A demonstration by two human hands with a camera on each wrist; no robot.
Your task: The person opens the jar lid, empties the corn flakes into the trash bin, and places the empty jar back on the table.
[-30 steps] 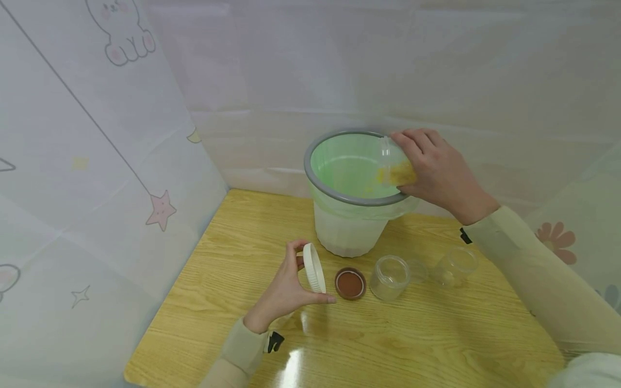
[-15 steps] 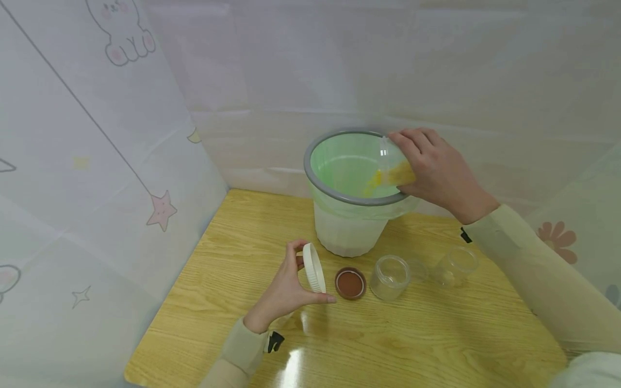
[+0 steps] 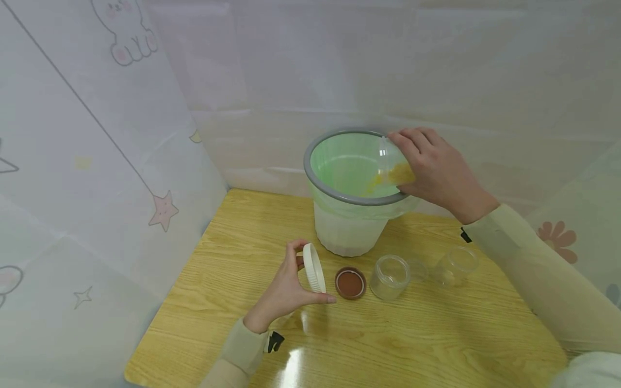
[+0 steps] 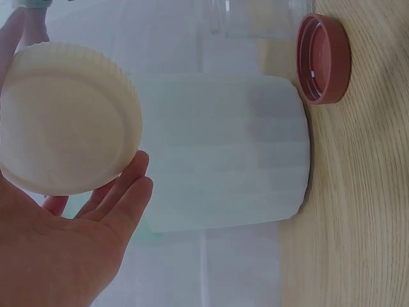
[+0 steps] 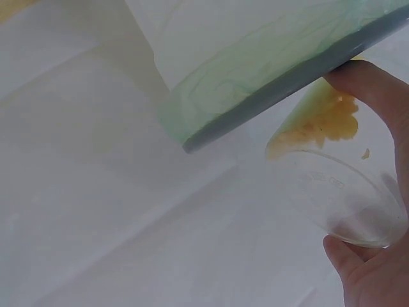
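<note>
My right hand (image 3: 434,170) grips a clear plastic jar (image 3: 390,153), tipped on its side over the bin's right rim. Small yellow pieces (image 3: 401,173) lie along the jar's lower wall and spill from its mouth. The white bin (image 3: 346,231) has a grey rim ring and a pale green liner (image 3: 342,161). In the right wrist view, thumb and fingers span the jar (image 5: 339,198), with yellow bits (image 5: 326,125) inside. My left hand (image 3: 278,293) holds a ribbed cream lid (image 3: 314,268) on edge between thumb and fingers, in front of the bin; its flat face fills part of the left wrist view.
A reddish-brown lid (image 3: 350,283) lies on the wooden table (image 3: 233,258) before the bin. Right of it stands a clear jar (image 3: 390,277), then a faint clear disc (image 3: 417,270) and another clear jar (image 3: 456,267). A white wall covering (image 3: 271,70) rises close behind the bin.
Yellow pieces have slid toward the jar's mouth and fallen into the bin. The right hand has shifted very slightly left; the left hand and lid stay in place.
</note>
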